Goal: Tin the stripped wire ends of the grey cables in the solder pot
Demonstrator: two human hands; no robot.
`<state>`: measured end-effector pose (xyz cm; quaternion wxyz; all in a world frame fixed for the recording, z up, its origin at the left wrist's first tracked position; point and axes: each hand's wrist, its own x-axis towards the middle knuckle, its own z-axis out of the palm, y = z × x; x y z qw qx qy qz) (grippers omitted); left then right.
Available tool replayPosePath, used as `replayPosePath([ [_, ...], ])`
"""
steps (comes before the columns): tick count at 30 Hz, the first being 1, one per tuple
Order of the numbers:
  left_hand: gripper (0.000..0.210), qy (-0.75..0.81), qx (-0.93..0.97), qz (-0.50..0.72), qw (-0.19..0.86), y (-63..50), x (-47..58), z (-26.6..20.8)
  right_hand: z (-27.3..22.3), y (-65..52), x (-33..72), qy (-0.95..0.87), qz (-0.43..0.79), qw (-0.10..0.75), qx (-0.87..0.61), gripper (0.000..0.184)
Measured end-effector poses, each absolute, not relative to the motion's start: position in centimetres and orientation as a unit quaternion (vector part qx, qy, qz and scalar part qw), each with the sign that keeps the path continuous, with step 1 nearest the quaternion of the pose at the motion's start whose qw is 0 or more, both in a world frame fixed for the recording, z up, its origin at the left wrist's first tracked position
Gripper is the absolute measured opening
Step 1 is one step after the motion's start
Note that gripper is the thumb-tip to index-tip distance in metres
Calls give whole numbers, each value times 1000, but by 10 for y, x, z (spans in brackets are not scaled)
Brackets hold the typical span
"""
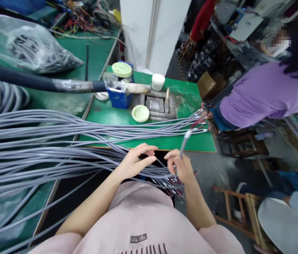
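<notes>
While the right hand (179,166) gripped a white-tipped grey cable (183,145), tilted upward by the green table (203,144), the left hand (134,161) hung nearby, thumb and fingers apart; upside down, a label (138,238) on the pink shirt (143,210) apparently read "MIU MIU".

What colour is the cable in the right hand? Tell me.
The cable is grey, seen best in the head view.

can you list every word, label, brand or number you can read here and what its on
"MIU MIU": seems to be what the small dark label on the pink shirt says, seen upside down.
Faint marks on the pale green lid: too blurred to read.
I can't make out any other words or numbers.
</notes>
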<state>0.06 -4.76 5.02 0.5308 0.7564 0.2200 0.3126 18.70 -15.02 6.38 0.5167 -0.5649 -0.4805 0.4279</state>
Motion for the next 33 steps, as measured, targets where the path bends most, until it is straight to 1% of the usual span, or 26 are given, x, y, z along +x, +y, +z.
replayPosePath([
  [2, 31, 211, 689, 336, 606, -46, 3, 55, 55, -157, 171, -518, 478, 425, -568, 36],
  [3, 30, 211, 661, 339, 636, -46, 5, 57, 52, -159, 164, -526, 498, 398, -563, 37],
  [6, 28, 219, 586, 332, 706, -46, 6, 60, 44, -162, 152, -527, 543, 359, -546, 39],
  [9, 30, 236, 522, 327, 751, -48, 7, 60, 42, -160, 151, -534, 569, 333, -530, 41],
  [11, 33, 252, 493, 328, 766, -51, 8, 59, 42, -158, 151, -533, 565, 345, -527, 41],
  [16, 34, 219, 440, 312, 813, -58, 14, 54, 41, -150, 149, -475, 554, 447, -518, 34],
  [19, 33, 248, 424, 355, 795, -57, 15, 53, 39, -147, 145, -436, 572, 479, -504, 31],
  [23, 30, 333, 420, 472, 700, -48, 10, 56, 37, -146, 141, -414, 579, 485, -508, 29],
  [25, 27, 346, 425, 501, 670, -44, 8, 58, 35, -146, 140, -411, 582, 483, -509, 29],
  [28, 26, 350, 418, 509, 666, -39, 6, 60, 34, -146, 138, -407, 587, 480, -509, 29],
  [33, 26, 330, 405, 495, 694, -33, 7, 58, 32, -144, 138, -392, 608, 498, -478, 29],
])
